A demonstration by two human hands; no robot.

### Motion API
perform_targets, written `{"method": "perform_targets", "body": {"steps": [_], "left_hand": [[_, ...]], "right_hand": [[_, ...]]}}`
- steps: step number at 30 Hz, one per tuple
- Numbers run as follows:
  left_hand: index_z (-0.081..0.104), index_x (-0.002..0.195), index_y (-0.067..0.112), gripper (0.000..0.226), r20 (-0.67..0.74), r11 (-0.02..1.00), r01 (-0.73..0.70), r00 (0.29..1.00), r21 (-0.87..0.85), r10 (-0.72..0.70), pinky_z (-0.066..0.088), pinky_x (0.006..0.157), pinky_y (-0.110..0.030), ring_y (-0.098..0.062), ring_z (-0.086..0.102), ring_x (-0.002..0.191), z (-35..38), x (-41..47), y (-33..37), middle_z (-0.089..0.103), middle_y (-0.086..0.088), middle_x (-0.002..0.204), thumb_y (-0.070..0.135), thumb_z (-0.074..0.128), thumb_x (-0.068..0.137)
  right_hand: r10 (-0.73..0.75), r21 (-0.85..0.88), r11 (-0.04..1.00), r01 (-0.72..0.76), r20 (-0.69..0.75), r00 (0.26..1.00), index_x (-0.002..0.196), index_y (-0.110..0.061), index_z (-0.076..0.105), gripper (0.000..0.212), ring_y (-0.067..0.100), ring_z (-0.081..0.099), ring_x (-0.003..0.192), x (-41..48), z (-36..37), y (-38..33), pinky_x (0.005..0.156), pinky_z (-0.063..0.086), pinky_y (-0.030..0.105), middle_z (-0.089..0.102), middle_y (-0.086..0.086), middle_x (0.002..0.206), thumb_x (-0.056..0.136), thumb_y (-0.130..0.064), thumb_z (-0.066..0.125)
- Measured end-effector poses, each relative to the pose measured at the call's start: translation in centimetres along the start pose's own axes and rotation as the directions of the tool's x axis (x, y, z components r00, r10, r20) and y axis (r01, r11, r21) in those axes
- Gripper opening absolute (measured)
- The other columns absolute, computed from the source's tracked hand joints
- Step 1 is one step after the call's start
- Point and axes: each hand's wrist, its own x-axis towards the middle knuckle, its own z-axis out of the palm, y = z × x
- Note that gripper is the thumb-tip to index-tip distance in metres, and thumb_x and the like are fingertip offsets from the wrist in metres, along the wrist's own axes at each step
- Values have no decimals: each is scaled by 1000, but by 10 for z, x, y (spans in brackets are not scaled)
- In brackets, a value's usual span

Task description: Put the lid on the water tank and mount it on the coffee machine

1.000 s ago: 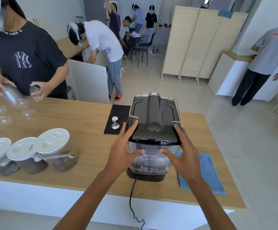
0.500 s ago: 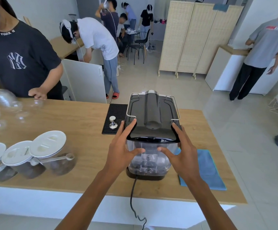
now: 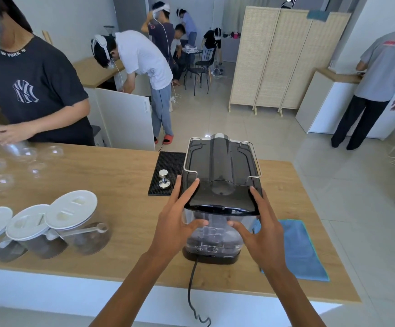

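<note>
Lid [image 3: 220,204] is on the water tank [image 3: 213,234]; tank appears seated on the coffee machine [image 3: 222,166]. Left hand [image 3: 175,223] and right hand [image 3: 262,230] grip the tank. Remaining: release.

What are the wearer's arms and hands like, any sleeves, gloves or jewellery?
Both forearms are bare up to the frame's bottom edge, with no sleeves in view. The left hand and right hand wear no gloves, and no rings, watch or bracelets are visible.

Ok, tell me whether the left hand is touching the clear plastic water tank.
Touching. The head view shows the left hand with its thumb pressed on the clear plastic water tank.
</note>
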Motion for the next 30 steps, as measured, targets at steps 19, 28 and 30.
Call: {"method": "perform_targets", "body": {"steps": [19,28,30], "left_hand": [[5,155,48,92,111,999,48,993,27,-50,46,110,-40,-11,42,142,-5,-10,-12,25,13,164,49,68,87],[-12,158,29,92,237,932,83,956,352,-174,56,77,-28,-39,58,124,-4,-56,-85,-7,-1,167,56,50,95],[-13,157,34,93,288,916,136,923,377,-255,42,109,-54,-36,24,151,2,-66,-106,-9,-2,166,68,43,90]], "right_hand": [[13,-84,996,-11,24,1000,151,-56,10,94,13,47,139,-6,-3,-4,92,58,36,30,-18,162,76,-63,68],[105,-339,938,-73,78,991,155,-43,-5,93,24,15,154,-41,7,64,118,33,50,18,-4,167,85,-72,49],[155,-414,905,-100,102,983,158,-30,2,95,31,12,154,-53,15,88,122,20,50,20,6,167,84,-78,37]]}}
